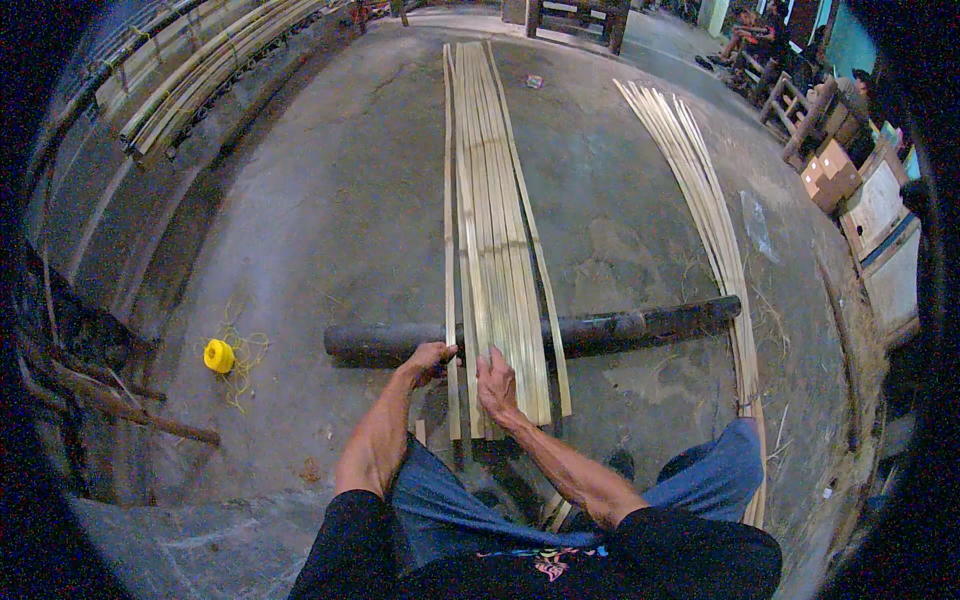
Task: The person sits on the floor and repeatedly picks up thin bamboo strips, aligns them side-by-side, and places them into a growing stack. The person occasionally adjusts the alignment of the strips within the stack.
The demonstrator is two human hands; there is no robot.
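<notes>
Slim, flat, pale strips (495,210) lie side by side across a smooth dark pole (640,323), hiding most of its middle from me. The person's left hand (430,364) curls at the edge of the leftmost strip (449,200) and the right hand (497,385) bends over the strips beside it, though I can't tell whether either grips. On the rough grey floor (330,220) a yellow roll of cord (218,356) trails tangled strands, while a blue-trousered knee (737,455) partly covers a second sheaf (716,220), fanned at its far end.
</notes>
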